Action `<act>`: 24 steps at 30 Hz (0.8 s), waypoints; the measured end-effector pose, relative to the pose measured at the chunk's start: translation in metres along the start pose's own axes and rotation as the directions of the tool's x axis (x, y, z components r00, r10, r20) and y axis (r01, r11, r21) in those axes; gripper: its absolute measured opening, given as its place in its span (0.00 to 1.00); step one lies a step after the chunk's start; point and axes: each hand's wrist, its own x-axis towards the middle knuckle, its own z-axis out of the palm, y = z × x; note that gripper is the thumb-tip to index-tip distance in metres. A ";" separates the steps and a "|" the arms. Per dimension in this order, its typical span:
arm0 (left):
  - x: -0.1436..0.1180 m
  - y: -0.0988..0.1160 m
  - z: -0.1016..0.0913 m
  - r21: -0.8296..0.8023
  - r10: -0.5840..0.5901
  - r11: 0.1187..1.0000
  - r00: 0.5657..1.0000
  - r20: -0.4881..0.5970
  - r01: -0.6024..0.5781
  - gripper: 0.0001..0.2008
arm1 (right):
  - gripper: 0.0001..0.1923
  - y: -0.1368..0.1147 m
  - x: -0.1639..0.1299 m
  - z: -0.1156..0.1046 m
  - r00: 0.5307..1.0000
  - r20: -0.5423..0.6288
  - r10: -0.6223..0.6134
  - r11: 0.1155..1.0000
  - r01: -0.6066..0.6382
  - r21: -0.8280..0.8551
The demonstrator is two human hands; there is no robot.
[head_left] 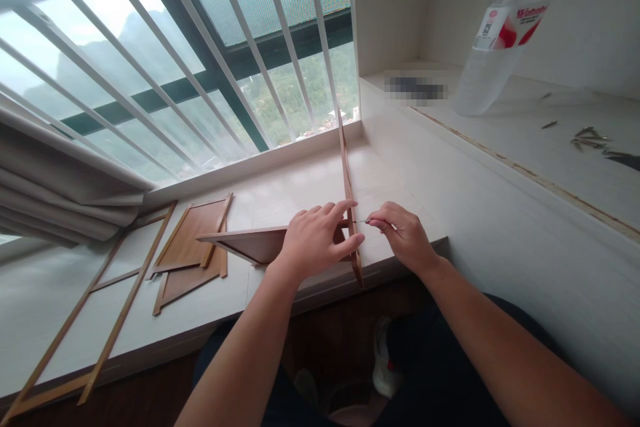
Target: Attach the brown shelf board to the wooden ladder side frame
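My left hand (pixel 320 240) grips a brown wooden shelf panel (pixel 250 243) near its right end, thumb and forefinger spread against a narrow upright wooden frame (pixel 347 167). The panel's end meets this upright, which stands on edge across the white ledge. From the right, my right hand (pixel 400 233) pinches a thin metal tool (pixel 362 221) whose tip reaches the upright at the joint. Its handle is mostly covered by my fingers, so its exact kind is unclear.
Two wooden panels (pixel 193 230) overlap on the white ledge (pixel 235 293), left of my hands. Beyond them lies a ladder-like wooden frame (pixel 120 310). On the right shelf are a plastic bottle (pixel 493 67) and several screws (pixel 589 140). Window bars (pixel 287 33) rise behind; a curtain (pixel 55 180) hangs left.
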 end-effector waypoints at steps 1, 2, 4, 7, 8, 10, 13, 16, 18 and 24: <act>0.000 0.000 0.000 0.000 0.000 1.000 1.000 0.000 0.000 0.28 | 0.07 0.001 0.000 0.000 1.000 -0.015 0.003 1.000 -0.003 0.001; 0.000 0.000 0.000 0.002 -0.001 1.000 1.000 -0.001 0.001 0.28 | 0.07 0.001 0.000 0.001 0.999 -0.033 0.003 1.000 -0.003 -0.001; 0.000 0.000 0.000 0.003 -0.001 1.000 1.000 -0.001 0.001 0.28 | 0.07 0.001 -0.001 0.001 0.998 -0.061 -0.010 1.000 0.010 -0.009; -0.001 0.000 0.000 0.003 -0.001 1.000 1.000 -0.003 0.001 0.28 | 0.06 0.001 0.000 0.001 0.998 -0.056 -0.040 0.999 0.039 -0.016; -0.001 0.000 0.000 0.004 -0.001 1.000 1.000 -0.003 0.001 0.28 | 0.06 0.001 0.000 0.001 0.998 -0.046 -0.047 0.999 0.047 -0.011; 0.000 0.000 0.000 0.007 -0.002 1.000 1.000 -0.003 0.002 0.28 | 0.07 0.001 0.000 0.000 0.998 -0.020 -0.052 0.999 0.052 0.014; 0.000 0.000 0.001 0.008 -0.002 1.000 1.000 -0.002 0.002 0.28 | 0.08 0.002 0.001 -0.002 0.999 0.021 -0.030 0.998 0.029 0.051; 0.000 0.000 0.000 0.008 -0.001 1.000 1.000 -0.001 0.001 0.28 | 0.09 0.002 0.001 -0.002 0.998 0.054 0.010 0.999 -0.013 0.039; 0.000 0.000 0.000 0.007 -0.002 1.000 1.000 -0.002 0.002 0.28 | 0.10 0.001 0.001 -0.002 0.997 0.060 0.043 0.997 -0.047 0.059; 0.000 0.000 0.000 0.007 -0.002 1.000 1.000 -0.002 0.002 0.28 | 0.15 -0.002 0.001 0.000 0.976 0.102 0.194 0.959 -0.210 0.191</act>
